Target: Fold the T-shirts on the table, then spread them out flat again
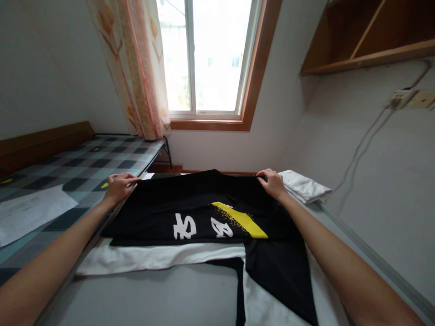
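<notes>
A black T-shirt (190, 208) with white characters and a yellow stripe lies spread on a grey surface, on top of a white garment (142, 258). My left hand (118, 186) pinches the shirt's far left edge. My right hand (272, 183) grips its far right edge. Both arms reach forward over the cloth. A black sleeve or flap (282, 276) hangs toward me at the right.
A folded white cloth (306, 185) lies beyond my right hand. At left stands a bed with a checked cover (84, 167) and a sheet of paper (30, 210). Ahead are a window, a curtain, a wall shelf and a socket with cables.
</notes>
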{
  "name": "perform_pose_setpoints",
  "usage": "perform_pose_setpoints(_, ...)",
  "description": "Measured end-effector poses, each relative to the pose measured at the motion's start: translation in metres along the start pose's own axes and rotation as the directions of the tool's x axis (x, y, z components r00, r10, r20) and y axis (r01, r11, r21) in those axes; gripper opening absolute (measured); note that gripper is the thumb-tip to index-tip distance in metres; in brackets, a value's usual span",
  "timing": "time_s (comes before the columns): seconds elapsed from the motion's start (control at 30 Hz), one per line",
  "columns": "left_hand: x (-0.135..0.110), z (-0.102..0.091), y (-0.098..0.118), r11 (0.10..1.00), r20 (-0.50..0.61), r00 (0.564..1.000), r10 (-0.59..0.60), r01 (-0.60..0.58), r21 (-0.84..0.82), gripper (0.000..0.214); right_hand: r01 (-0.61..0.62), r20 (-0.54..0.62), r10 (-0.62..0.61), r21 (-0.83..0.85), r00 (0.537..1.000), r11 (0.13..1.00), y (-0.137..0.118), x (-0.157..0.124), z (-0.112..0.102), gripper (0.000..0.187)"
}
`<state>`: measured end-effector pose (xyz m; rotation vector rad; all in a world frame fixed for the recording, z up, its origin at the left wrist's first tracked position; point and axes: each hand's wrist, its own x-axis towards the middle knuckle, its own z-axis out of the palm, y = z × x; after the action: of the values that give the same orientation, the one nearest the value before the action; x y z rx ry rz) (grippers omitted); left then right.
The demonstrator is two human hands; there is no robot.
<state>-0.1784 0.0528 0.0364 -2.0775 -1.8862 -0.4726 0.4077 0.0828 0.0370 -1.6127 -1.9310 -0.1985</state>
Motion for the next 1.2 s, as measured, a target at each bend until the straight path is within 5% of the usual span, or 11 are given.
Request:
perform_pose_setpoints(0.1,-0.034,-0.012,-0.017,0.999,-0.042,0.998,0.040,-0.039,0.009,0.033,0.159,-0.027,-0.156,0.169,0.987,0.973,0.008,-0.034,-0.023,0.017)
perform_pose_setpoints(0.3,-0.092,-0.005,-0.039,0.978,0.110,0.973,0.203,-0.207,0.023,0.039,0.173,0.290,-0.177,0.040,0.941,0.984,0.020,-0.098,-0.037,0.021)
perform_pose_setpoints(0.43,-0.101,-0.014,-0.030,0.980,0.177,0.965,0.196,-0.198,-0.005,0.038,0.213,0.255,-0.191,-0.061,0.948,0.975,0.016,-0.100,-0.040,0.023)
perform_pose_setpoints(0.57,-0.104,-0.032,-0.019,0.987,0.121,0.982,0.146,-0.154,0.055,0.039,0.244,0.188,-0.213,-0.163,0.959,0.956,0.009,-0.097,-0.048,0.024)
perform_pose_setpoints(0.77,-0.114,-0.037,-0.006,0.944,0.258,0.921,0.294,-0.322,0.073,0.039,0.273,0.300,-0.190,-0.264,0.935,0.925,0.006,-0.109,-0.045,0.023)
perform_pose_setpoints(0.9,-0.120,-0.043,0.002,0.948,0.203,0.941,0.270,-0.297,0.117,0.036,0.209,0.316,-0.113,-0.289,0.942,0.934,0.000,-0.110,-0.047,0.024)
perform_pose_setpoints(1.03,-0.119,-0.051,0.032,0.938,0.099,0.959,0.266,-0.281,0.203,0.034,0.148,0.297,-0.072,-0.243,0.952,0.959,-0.030,-0.099,-0.046,0.028)
perform_pose_setpoints(1.2,-0.093,-0.036,0.113,0.951,0.026,0.951,0.309,-0.308,-0.030,0.041,0.176,0.277,-0.166,-0.014,0.947,0.984,-0.107,-0.073,-0.013,0.034)
